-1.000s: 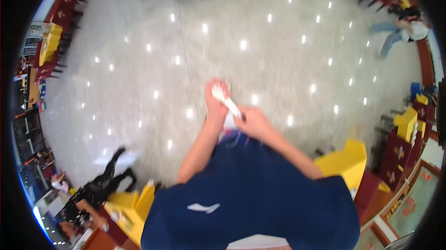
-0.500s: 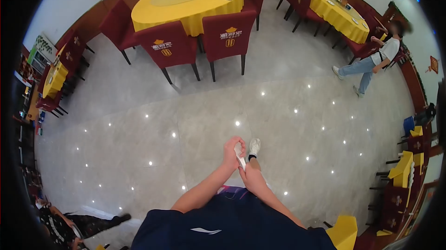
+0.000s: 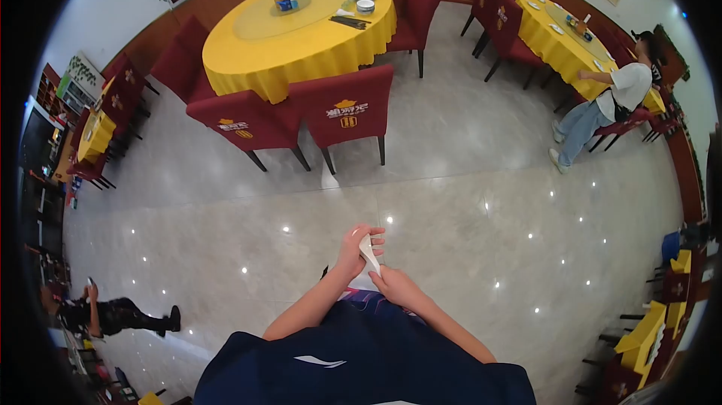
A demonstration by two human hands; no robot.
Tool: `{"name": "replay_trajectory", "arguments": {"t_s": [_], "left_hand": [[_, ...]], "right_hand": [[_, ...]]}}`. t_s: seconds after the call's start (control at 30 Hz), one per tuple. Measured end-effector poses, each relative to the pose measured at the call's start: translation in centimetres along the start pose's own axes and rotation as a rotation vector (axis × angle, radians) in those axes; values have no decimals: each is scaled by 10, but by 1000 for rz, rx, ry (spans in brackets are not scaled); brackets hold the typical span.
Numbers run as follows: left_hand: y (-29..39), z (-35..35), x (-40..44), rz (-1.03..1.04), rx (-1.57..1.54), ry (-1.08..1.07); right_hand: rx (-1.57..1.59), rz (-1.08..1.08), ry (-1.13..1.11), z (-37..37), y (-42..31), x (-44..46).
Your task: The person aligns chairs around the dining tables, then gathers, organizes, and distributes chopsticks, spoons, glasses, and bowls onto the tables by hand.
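A head-worn camera looks forward and down — dark blue shirt [image 3: 361, 364] close below, round table [image 3: 244, 70] farther out.

Spoon [image 3: 370, 256] is plain white. Shirt [image 3: 361, 367] is navy, logo [image 3: 319, 361] white. Shorts [image 3: 370, 300] show purple-pink print. Tablecloth [image 3: 226, 55] is yellow. Front chair [image 3: 308, 97] is maroon, lettering white and gold. Floor [image 3: 226, 232] reads grey.

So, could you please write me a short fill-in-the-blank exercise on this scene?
1. The right hand touches the lower end of a spoon-shaped item, whose upper end lies against the ____ hand.
2. That item is coloured ____.
3. The large round table ahead is covered with a ____ cloth.
4. The person in a white top is on the ____ side of the picture.

Missing words: left; white; yellow; right.
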State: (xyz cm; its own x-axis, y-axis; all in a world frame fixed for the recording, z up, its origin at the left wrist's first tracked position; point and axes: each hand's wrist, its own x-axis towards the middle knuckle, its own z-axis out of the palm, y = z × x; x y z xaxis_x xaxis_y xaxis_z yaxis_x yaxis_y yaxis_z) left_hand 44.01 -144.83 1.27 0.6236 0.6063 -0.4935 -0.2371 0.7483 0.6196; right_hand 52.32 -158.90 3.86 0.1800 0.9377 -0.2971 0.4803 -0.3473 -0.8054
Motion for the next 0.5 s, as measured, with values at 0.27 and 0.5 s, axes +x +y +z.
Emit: {"name": "replay_trajectory", "arguments": {"t_s": [0.27,0.5], "left_hand": [[59,62,158,18,-54,-151],[118,119,326,-51,-89,-91]], "right_hand": [[102,-14,-107,-109,46,150],[20,78,-145,-244,39,290]]}}
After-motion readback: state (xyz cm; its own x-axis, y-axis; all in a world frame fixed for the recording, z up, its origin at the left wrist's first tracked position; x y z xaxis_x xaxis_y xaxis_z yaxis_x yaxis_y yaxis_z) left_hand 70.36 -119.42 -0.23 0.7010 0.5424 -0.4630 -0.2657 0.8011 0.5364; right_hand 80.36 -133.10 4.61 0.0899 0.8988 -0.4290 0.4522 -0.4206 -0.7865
